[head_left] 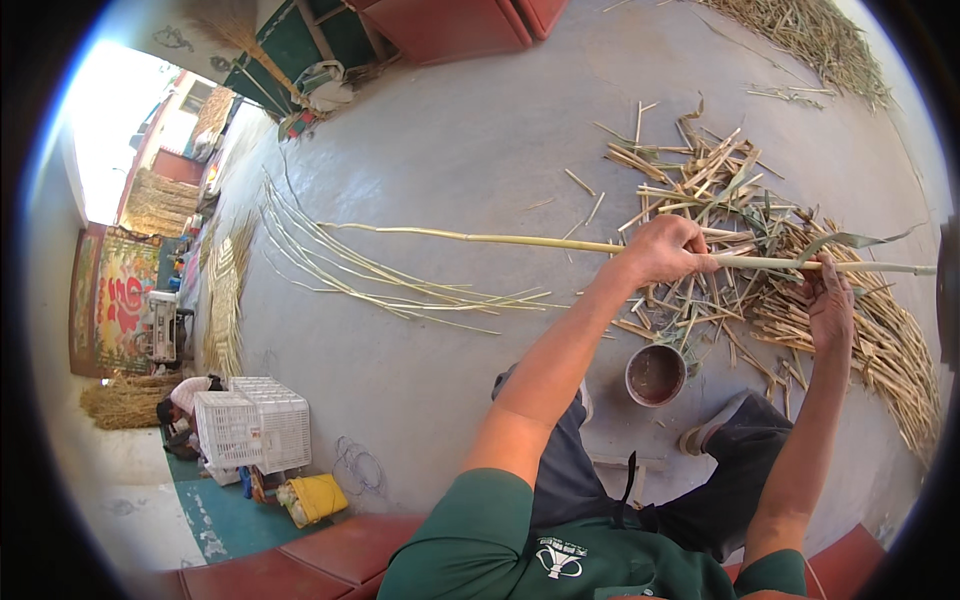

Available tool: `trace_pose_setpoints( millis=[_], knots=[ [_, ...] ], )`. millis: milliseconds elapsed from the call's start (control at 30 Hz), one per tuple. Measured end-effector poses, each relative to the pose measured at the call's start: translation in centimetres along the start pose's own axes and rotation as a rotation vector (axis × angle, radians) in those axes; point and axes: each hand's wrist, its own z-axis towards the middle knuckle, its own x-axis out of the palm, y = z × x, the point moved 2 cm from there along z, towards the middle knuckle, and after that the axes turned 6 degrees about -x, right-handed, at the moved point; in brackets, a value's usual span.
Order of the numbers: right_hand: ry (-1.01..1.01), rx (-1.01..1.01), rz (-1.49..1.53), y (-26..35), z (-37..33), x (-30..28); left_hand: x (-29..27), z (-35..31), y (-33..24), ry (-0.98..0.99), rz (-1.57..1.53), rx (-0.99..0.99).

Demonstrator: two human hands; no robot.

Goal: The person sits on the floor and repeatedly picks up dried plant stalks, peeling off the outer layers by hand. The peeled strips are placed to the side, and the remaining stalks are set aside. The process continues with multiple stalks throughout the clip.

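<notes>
- A long, slender stalk (540, 241), smooth and pale yellow-green, stretches almost level above a grey floor (480, 130); its left part tapers to a wispy tip and its thicker end points toward the floor's right edge.
- The left hand (665, 248) has its fingers closed around the stalk, near the middle of the scattered cuttings. It seems to bear most of the weight, held overhand.
- The right hand (828, 300) comes from below, nearer the thick end; its fingers appear to pinch the stalk beside a narrow, curling green leaf (850, 240). Two spaced holds probably stop so long a piece from swinging.
- Beneath the hands lies a pile of short pieces (700, 180), dry, straw-coloured and stiff, jumbled at all angles.
- Toward the floor's right edge, a bundle of stalks (880, 350) lies roughly parallel, a neatness that likely prevents tangling.
- Left of the pile, thin stems (390, 290) fan out, flexible and gently curved.
- Near the person's feet stands a round container (655, 403), brownish inside; its contents are unclear.
</notes>
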Motion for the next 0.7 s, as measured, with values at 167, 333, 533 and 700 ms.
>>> trace_pose_setpoints(
  millis=[167, 333, 533, 700],
  knots=[
    [-0.004, -0.032, -0.028, -1.2, 0.3, 0.0, 3.1, -0.5, 0.0, -0.113, 0.017, 0.044],
    [0.011, -0.074, -0.031, 0.1, -0.5, 2.1, 2.9, -0.1, -0.9, -0.189, -0.010, 0.059],
    [-0.054, -0.035, -0.111, 0.5, -1.1, 3.8, -1.6, 1.1, 0.8, -0.424, -0.537, -0.018],
    [-0.019, -0.045, -0.091, 0.0, -2.0, 5.4, -1.1, 2.0, 2.3, -0.846, 0.872, 0.179]
  ],
)
